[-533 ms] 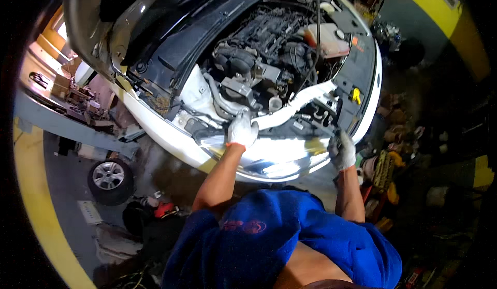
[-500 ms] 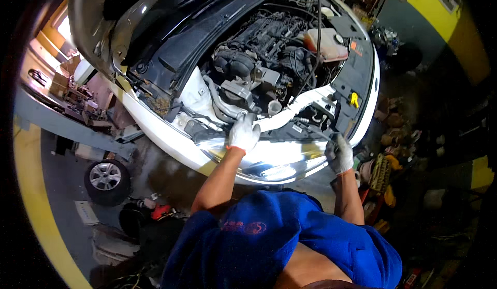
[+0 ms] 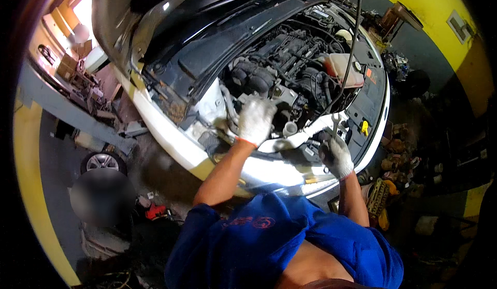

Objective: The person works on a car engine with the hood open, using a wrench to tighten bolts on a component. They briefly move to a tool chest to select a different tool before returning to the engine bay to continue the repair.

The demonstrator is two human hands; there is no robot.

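Note:
My left hand (image 3: pixel 257 119), in a white glove with an orange cuff, reaches over the front of the engine bay. Its fingers stretch forward beside the black engine (image 3: pixel 283 51); their tips are blurred, and contact cannot be made out. My right hand (image 3: pixel 337 157), gloved in white and grey, is closed around a metal wrench (image 3: pixel 336 122), its head pointing up and away from me. This hand is above the front edge of the white car (image 3: pixel 155 128). A small grey cup-shaped opening (image 3: pixel 290 129) lies between my hands.
The raised hood (image 3: pixel 116 30) stands at the left. A black cable (image 3: pixel 356 35) hangs past the coolant tank (image 3: pixel 344 70). A yellow piece (image 3: pixel 365 128) sits on the right front panel. A wheel (image 3: pixel 103 162) lies at the left; loose parts (image 3: pixel 398 159) crowd the right.
My left hand has moved from the front edge further over the engine bay. The wrench in my right hand now points more upright. The view has shifted, so the car sits lower and farther right.

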